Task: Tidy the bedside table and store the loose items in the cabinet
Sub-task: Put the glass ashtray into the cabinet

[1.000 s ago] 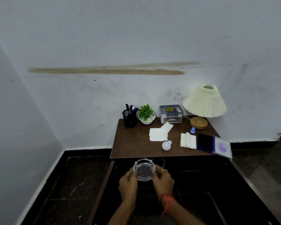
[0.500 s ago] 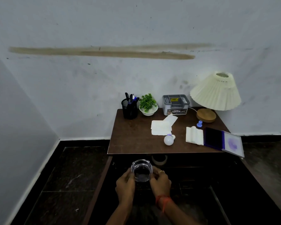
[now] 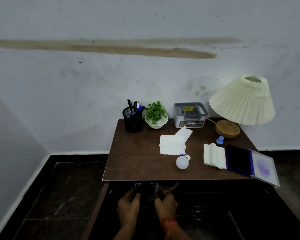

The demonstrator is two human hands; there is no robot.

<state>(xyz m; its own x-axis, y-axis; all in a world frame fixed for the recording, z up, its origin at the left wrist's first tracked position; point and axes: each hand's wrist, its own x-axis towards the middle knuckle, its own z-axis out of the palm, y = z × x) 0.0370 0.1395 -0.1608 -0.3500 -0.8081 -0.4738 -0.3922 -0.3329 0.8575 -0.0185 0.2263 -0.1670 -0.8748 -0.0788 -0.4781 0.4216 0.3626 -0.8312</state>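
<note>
Pen holder, potted plant and box are lining the bedside table's back; the lamp is standing rightmost. The light bulb is lying before the papers.

Dark brown table; black mesh pen cup at back-left corner, green plant in white bowl. Cream pleated lamp shade, tan base at back-right; grey box. White papers & bulb; blue stamp pad w/ purple-smudged lid, front-right corner.

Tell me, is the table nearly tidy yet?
Not nearly. Nothing shows as stored yet; the cabinet is too dark to tell. The left hand and right hand hold the glass ashtray below the table edge. Left on top: papers, bulb, folded cloth, blue stamp, ink pad.
</note>
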